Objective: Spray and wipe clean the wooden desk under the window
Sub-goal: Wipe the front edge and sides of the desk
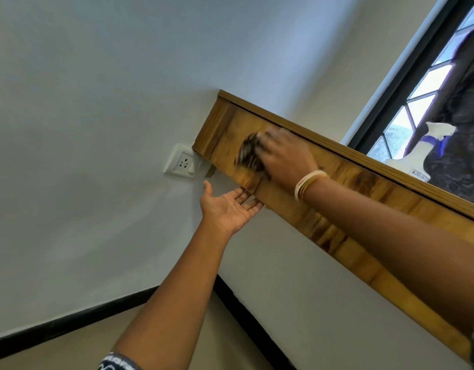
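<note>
Your R hand point(284, 153) lies flat on the front face of the desk point(345, 177), fingers straight and close together, pressing a striped cloth point(248, 153) against the wood. Cloth sticks out past your fingertips, toward the desk's end near the corner; it's motion-blurred, so can't tell its edges or fold. Bangles point(308, 182) sit on the R wrist, just behind the hand.

Your L hand point(228, 206) is palm-up below the desk's lower edge, thumb spread wide, other fingers straight w/ small gaps; fingertips touch or nearly touch the underside, right below the cloth. It grips nothing.

Socket point(183, 162) on the wall point(97, 102) is just beyond your L thumb, beside the desk's end. Spray bottle point(417, 153), white w/ blue collar, stands on the desk top, well back from your R fingers, behind the wrist side, in front of the window point(423, 86). Dark fabric point(460, 145) just beside the bottle, partly overlapping it. Black skirting point(70, 320) runs along the wall base, well below both hands. View is heavily tilted.
</note>
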### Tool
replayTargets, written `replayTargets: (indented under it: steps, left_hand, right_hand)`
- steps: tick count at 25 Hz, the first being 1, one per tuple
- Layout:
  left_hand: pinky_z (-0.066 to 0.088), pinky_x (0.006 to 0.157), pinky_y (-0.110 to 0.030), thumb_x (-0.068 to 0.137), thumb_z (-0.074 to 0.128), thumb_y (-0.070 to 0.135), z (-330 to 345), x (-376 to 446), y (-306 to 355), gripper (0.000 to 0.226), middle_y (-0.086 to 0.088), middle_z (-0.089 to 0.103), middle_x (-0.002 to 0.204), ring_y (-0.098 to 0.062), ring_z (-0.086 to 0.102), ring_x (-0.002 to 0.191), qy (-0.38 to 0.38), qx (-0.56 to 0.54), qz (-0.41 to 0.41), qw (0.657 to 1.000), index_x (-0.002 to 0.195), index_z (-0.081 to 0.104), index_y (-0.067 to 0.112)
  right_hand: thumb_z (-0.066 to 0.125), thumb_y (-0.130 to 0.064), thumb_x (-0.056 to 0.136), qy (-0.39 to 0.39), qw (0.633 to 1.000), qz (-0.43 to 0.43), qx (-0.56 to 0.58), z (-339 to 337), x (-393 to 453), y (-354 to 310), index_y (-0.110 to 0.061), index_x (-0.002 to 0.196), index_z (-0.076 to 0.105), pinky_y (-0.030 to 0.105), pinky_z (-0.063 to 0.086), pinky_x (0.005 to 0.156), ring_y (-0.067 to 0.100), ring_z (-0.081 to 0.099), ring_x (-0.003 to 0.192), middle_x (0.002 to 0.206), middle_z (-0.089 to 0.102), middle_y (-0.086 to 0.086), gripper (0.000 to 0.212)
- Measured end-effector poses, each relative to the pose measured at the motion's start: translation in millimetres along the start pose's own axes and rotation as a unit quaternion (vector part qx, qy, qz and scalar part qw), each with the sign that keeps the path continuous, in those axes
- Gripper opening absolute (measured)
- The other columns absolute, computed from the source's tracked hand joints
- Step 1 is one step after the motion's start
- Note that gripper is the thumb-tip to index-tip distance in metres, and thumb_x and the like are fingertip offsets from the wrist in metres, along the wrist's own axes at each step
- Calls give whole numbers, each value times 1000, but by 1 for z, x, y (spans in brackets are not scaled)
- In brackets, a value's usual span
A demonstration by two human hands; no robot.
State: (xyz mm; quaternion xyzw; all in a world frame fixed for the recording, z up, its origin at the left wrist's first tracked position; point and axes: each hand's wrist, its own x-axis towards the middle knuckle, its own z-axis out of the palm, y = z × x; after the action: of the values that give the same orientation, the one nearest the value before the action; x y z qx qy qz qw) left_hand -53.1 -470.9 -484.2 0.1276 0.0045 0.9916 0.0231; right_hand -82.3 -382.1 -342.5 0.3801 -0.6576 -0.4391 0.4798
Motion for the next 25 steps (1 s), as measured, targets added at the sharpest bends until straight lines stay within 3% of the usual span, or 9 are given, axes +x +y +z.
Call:
replayTargets:
  steps: [3,6,7,9,11,14,18,21,25]
  left_hand:
    - [31,104,-59,85,25,78,2,2,1,103,-24,42,144,-46,38,133,-6,14,0,1000,141,35,-8]
    - [36,100,-61,86,25,77,-1,5,6,99,-25,47,140,-47,44,127,-18,-8,6,1000,142,36,-4]
    - [37,101,-61,86,25,76,-2,6,7,96,-25,49,138,-46,46,125,-24,-14,12,1000,141,39,-2]
    - [35,106,-61,88,24,74,-6,7,9,91,-24,50,137,-45,46,126,-35,-15,28,999,139,43,2]
    - [31,109,-62,89,24,73,-6,8,13,87,-21,44,145,-44,41,131,-36,-17,54,998,147,36,9]
    - [21,112,-65,90,26,72,-3,14,18,82,-12,23,159,-42,26,143,-27,-24,86,996,155,15,23]
    - [7,119,-55,92,18,71,-6,23,22,81,-3,15,162,-26,15,149,-11,49,118,992,155,12,21]
    - [12,119,-53,93,18,69,-15,27,36,80,-5,21,161,-28,20,148,-36,4,138,990,155,16,18]
    - [35,111,-48,91,21,72,-20,28,38,86,-18,50,142,-34,48,130,-49,-62,119,990,146,37,8]
  right_hand:
    - [22,-17,94,3,997,49,-59,-1,21,23,-3,119,66,48,35,110,42,41,134,139,52,22,53]
    - [26,-19,98,3,996,83,-17,8,18,-12,-1,132,57,49,35,110,41,40,136,146,44,23,49]
    - [31,-21,99,-12,997,69,21,12,15,-29,-2,135,54,49,35,110,40,38,137,149,41,22,47]
    - [38,-25,100,-40,996,-45,60,18,7,-60,-6,140,50,47,34,111,37,35,139,153,36,18,45]
    - [40,-24,100,-46,992,-106,51,16,17,-57,-9,141,49,47,32,114,36,32,141,155,34,17,44]
    - [44,-20,98,1,1000,-6,-17,18,58,-9,-7,131,58,49,34,111,39,34,139,147,42,20,38]
    - [41,-19,98,20,997,50,-51,29,87,10,-2,126,61,48,37,107,40,39,135,143,47,21,38]
    - [38,-25,98,24,996,88,-12,40,94,-28,-4,134,55,46,38,104,38,41,132,147,43,19,44]
    - [43,-32,98,-34,994,-79,62,52,109,-87,-15,132,58,43,40,103,31,44,130,148,43,11,42]
